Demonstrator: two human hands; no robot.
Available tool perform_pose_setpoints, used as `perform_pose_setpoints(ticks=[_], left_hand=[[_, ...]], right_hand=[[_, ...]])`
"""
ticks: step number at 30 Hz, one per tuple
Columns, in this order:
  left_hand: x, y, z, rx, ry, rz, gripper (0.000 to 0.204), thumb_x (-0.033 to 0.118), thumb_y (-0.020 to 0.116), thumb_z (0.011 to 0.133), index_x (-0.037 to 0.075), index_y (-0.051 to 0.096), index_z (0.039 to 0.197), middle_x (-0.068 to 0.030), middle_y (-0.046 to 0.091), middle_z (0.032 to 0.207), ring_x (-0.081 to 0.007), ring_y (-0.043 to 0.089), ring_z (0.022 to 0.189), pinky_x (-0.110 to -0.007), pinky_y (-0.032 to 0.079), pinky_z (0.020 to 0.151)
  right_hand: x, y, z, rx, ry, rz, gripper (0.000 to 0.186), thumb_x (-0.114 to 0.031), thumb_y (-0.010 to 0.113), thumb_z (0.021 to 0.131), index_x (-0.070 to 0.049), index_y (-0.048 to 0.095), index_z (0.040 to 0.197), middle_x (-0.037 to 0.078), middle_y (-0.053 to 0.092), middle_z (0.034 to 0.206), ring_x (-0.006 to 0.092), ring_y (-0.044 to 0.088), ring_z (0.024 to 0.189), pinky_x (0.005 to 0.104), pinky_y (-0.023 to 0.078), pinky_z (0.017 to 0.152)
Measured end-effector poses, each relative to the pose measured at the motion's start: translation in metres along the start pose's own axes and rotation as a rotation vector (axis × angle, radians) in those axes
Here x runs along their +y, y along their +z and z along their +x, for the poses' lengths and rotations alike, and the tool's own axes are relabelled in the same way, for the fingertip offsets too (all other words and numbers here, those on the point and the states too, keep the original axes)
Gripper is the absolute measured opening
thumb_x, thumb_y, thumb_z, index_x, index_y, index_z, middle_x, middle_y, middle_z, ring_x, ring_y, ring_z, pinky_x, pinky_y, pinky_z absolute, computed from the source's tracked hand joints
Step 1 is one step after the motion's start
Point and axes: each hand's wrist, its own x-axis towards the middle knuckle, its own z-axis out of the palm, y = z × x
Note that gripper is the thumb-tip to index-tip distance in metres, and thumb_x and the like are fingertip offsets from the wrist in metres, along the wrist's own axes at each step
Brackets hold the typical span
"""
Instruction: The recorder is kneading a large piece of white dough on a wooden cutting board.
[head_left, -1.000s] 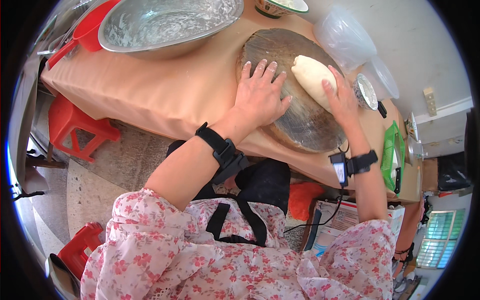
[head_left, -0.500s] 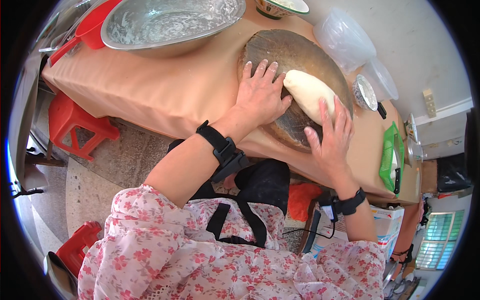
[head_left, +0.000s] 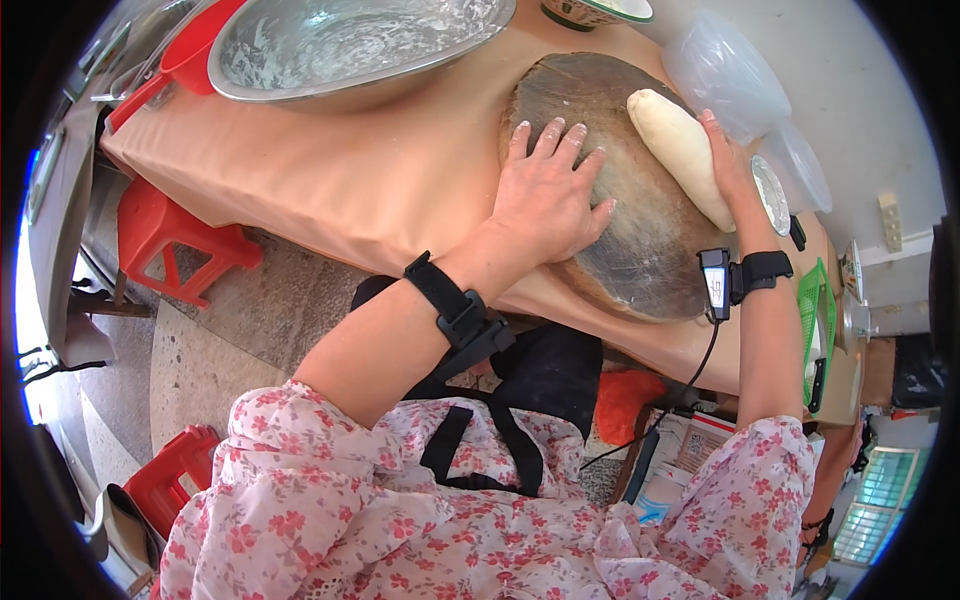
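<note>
A smooth, pale, elongated roll of dough [head_left: 683,150] lies slantwise along the right side of a round, worn wooden board [head_left: 590,85]. My left hand [head_left: 545,195] rests flat on the board with its fingers spread, apart from the dough and holding nothing. Flour whitens its fingertips. My right hand [head_left: 733,170] curves round the dough's right side, gripping it, one fingertip showing near its upper part. The dough hides most of that hand's other fingers. Just right of this hand stands a small bowl of white powder [head_left: 770,195].
A big metal basin [head_left: 360,95] and a red long-handled scoop [head_left: 190,55] stand at the upper left. Clear plastic containers [head_left: 725,75] are by the wall. A green basket [head_left: 815,320] with a black-handled knife [head_left: 818,385] sits right. Red stools [head_left: 180,240] stand on the floor.
The dough has shifted right on the board, away from my left hand. My right hand has gone from the dough's near end to its right side. The view has shifted slightly.
</note>
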Motion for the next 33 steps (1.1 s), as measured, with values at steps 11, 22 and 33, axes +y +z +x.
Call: perform_pose_setpoints(ticks=[11, 22, 33], left_hand=[[-0.001, 0.004, 0.000, 0.007, -0.017, -0.014, 0.056, 0.046, 0.054, 0.089, 0.015, 0.051, 0.135, -0.0129, 0.043, 0.144, -0.0299, 0.033, 0.138, -0.051, 0.019, 0.115], [-0.001, 0.004, 0.002, -0.001, -0.005, 0.020, 0.054, 0.046, 0.054, 0.089, 0.010, 0.055, 0.129, -0.0128, 0.044, 0.144, -0.0298, 0.034, 0.137, -0.051, 0.021, 0.114], [-0.002, 0.006, -0.001, 0.012, -0.015, 0.027, 0.053, 0.045, 0.054, 0.089, 0.011, 0.055, 0.130, -0.0126, 0.045, 0.143, -0.0304, 0.035, 0.137, -0.052, 0.022, 0.113]], right_hand=[[-0.025, 0.006, -0.070, 0.054, -0.248, -0.061, 0.063, -0.057, 0.044, 0.093, -0.007, 0.056, 0.130, 0.027, 0.060, 0.118, 0.0432, 0.054, 0.114, 0.0462, 0.041, 0.096], [-0.068, 0.019, -0.204, 0.321, -0.584, -0.375, 0.060, -0.042, 0.059, 0.088, -0.008, 0.050, 0.137, 0.023, 0.045, 0.135, 0.0398, 0.044, 0.118, 0.0497, 0.034, 0.100], [-0.047, 0.020, -0.146, 0.302, -0.458, -0.342, 0.063, -0.046, 0.050, 0.094, -0.008, 0.040, 0.143, 0.023, 0.044, 0.138, 0.0396, 0.046, 0.121, 0.0506, 0.035, 0.100]])
